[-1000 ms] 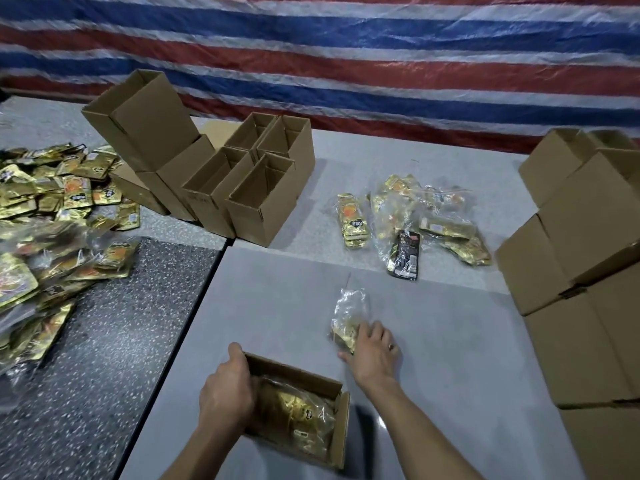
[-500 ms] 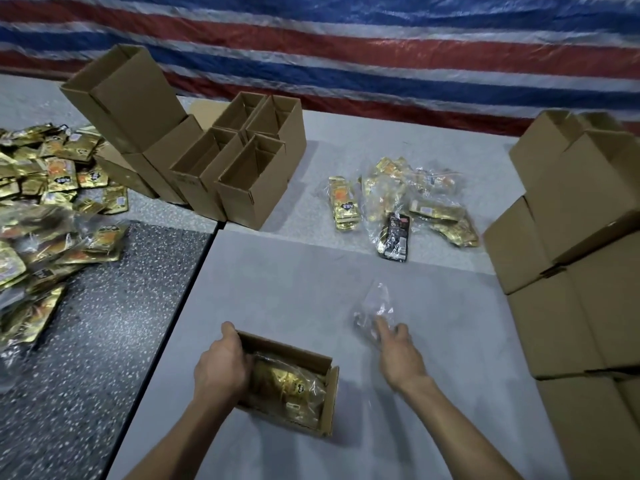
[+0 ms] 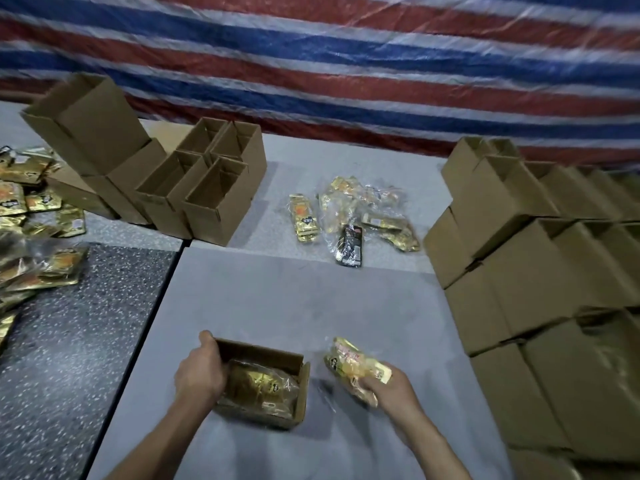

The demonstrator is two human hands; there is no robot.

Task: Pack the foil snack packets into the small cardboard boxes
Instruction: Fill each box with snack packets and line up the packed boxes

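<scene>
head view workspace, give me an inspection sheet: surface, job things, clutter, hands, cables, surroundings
surface: grey tabletop, dark speckled slab at its left
job's things: open box holding a bagged gold bundle; second bundle held to its right; empty boxes back left; loose gold packets far left
clutter: bagged packets and a black packet mid-table
hands: left hand grips the open box's left wall; right hand grips the second bundle
cables: nothing seen
surroundings: striped tarp behind; stacked boxes at right
</scene>
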